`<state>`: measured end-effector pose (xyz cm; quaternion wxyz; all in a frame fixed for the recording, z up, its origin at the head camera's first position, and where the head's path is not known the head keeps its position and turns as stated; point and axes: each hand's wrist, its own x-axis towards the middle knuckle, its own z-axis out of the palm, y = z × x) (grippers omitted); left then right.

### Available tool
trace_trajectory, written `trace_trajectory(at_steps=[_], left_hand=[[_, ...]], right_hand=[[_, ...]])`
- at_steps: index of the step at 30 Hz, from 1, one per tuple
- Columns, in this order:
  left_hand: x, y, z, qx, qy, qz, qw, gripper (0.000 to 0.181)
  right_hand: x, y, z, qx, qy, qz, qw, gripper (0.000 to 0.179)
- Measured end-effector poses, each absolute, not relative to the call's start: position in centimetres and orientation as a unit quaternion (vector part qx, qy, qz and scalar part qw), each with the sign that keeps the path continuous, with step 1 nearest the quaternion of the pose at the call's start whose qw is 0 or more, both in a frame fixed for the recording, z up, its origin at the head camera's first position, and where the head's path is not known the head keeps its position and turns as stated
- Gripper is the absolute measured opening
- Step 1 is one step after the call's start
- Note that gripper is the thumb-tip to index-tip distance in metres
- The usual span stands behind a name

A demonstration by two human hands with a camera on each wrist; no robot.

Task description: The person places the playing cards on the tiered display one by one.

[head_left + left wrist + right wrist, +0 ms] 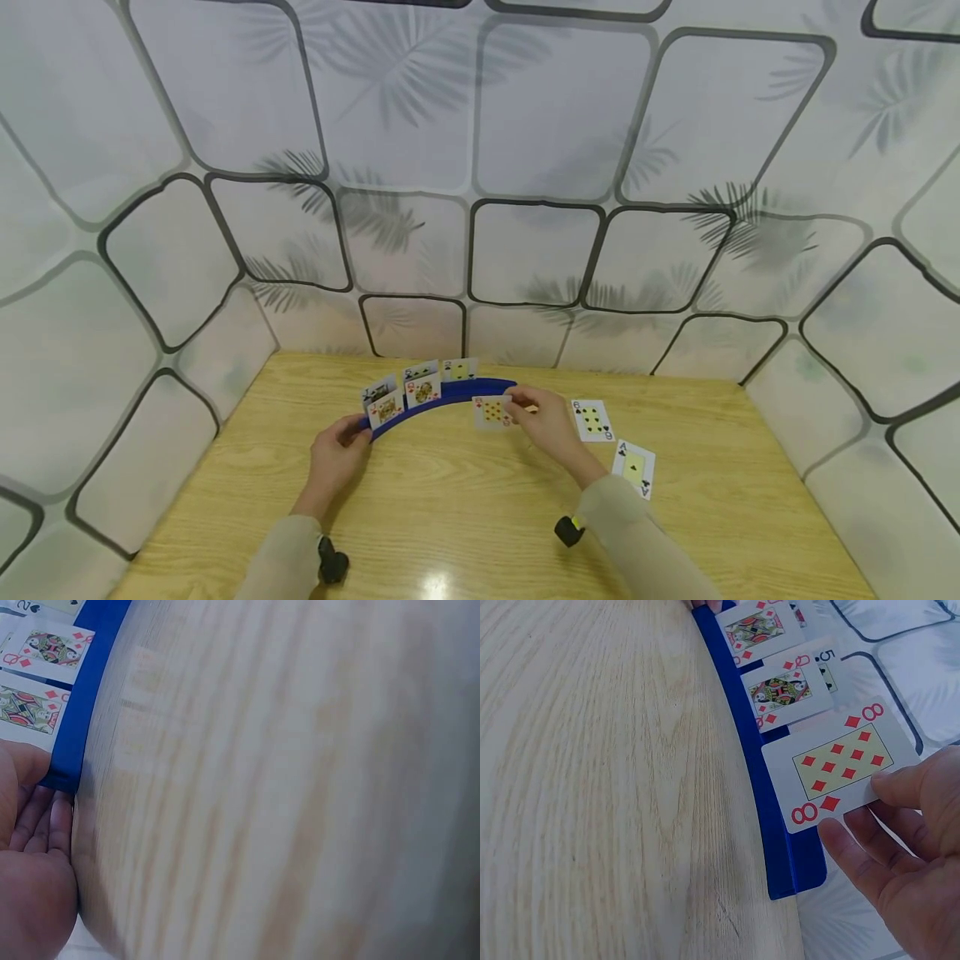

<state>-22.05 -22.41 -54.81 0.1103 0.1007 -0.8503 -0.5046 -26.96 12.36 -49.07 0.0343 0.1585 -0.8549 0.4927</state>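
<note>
A curved blue card holder (468, 389) stands on the table with playing cards upright in it. My left hand (336, 460) holds its left end, thumb by the nearest card and fingers curled at the tip. My right hand (546, 423) pinches the eight of diamonds (840, 766) by one edge, between thumb and fingers. That card overlaps the holder's right part in the right wrist view, its face toward me. In the holder's front row are a red face card of diamonds (386, 409) and the queen of diamonds (780, 694). Black-suit cards (459, 369) stand behind, partly hidden.
Right of the holder, a six of spades (592, 421) and an ace of clubs (633, 468) lie face up on the wooden table (450, 517). A patterned wall covering (540, 250) rises behind the table and along both sides. Each wrist carries a small black camera (332, 561).
</note>
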Motion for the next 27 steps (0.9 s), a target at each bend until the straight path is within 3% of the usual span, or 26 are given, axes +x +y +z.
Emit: trace_trajectory(at_steps=[27], left_hand=[[-22.1, -22.6, -55.0, 0.098, -0.846, -0.514, 0.107, 0.034]], right_hand=[[-29.3, 8.9, -48.7, 0.171, -0.848, 0.499, 0.058, 0.014]])
